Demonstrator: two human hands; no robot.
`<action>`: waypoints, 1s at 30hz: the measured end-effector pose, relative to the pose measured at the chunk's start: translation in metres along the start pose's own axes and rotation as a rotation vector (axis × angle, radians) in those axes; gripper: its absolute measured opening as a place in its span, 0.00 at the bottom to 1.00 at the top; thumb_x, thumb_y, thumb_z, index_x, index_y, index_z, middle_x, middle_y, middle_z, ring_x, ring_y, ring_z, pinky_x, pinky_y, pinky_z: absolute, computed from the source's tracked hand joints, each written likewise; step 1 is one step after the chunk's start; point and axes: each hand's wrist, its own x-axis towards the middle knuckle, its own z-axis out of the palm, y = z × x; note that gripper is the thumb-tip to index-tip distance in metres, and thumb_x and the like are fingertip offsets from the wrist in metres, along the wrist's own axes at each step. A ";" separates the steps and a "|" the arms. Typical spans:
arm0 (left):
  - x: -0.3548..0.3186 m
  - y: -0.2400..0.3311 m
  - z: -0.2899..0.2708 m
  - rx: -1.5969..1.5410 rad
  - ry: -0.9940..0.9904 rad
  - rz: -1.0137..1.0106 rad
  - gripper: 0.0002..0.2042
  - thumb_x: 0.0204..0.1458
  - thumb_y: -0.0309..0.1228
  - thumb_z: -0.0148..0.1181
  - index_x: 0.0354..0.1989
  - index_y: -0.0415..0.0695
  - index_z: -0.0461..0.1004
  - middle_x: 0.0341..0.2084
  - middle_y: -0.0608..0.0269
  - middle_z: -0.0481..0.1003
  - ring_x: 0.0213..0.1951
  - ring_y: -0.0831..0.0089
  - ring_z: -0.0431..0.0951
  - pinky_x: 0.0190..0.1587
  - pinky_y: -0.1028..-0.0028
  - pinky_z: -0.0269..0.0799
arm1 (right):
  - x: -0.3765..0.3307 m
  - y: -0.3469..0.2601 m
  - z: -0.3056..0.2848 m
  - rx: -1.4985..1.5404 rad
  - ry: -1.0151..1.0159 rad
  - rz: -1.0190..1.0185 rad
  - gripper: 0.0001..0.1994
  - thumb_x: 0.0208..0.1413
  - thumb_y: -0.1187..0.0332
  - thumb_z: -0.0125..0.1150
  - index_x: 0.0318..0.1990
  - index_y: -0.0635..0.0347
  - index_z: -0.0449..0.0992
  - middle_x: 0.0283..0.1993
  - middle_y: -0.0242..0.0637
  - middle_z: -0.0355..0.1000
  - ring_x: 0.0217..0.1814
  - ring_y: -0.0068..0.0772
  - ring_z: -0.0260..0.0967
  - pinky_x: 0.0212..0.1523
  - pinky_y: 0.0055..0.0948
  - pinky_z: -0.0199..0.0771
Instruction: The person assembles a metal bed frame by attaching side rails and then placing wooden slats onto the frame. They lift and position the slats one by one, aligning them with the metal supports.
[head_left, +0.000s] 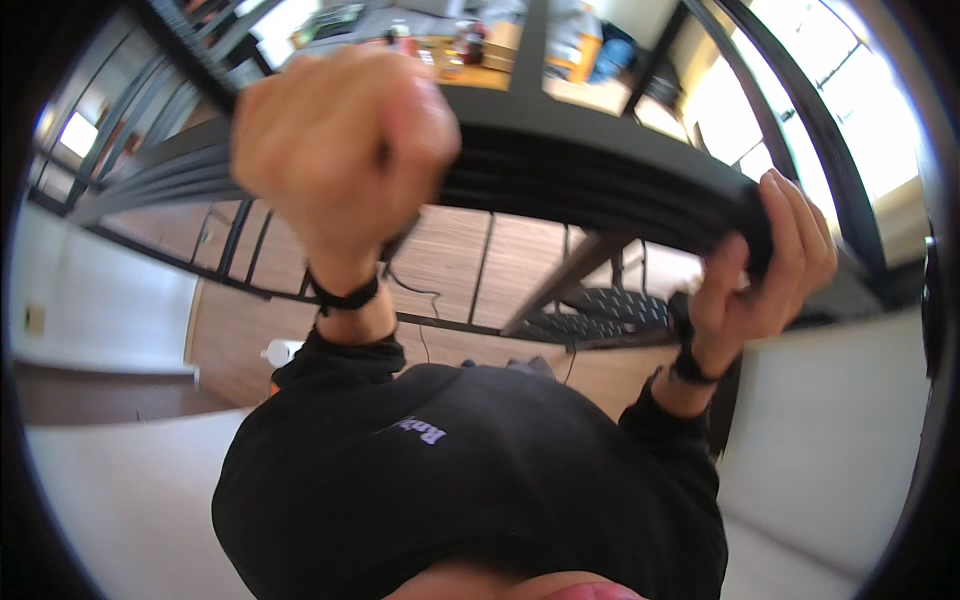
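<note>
Black ribbed beam point(580, 170), before the chest point(480, 460): right hand point(770, 270) holds its right end, left hand point(345, 150) is fisted, contents indiscernible; apparent step, steadying; next move likely needs firm right-hand support.

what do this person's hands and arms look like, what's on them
Both the left hand and right hand are ungloved; the left is blurred. A dark band circles each wrist: left band, right band. The arms wear plain black sleeves, left sleeve and right sleeve, ending short of the bands.
</note>
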 end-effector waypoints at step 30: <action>-0.128 0.198 0.080 -1.023 -0.041 -1.246 0.20 0.61 0.29 0.58 0.15 0.46 0.63 0.10 0.70 0.63 0.12 0.80 0.60 0.18 0.77 0.55 | -0.152 0.105 -0.004 1.208 0.027 1.047 0.14 0.62 0.75 0.63 0.23 0.59 0.73 0.14 0.28 0.65 0.14 0.16 0.59 0.19 0.23 0.62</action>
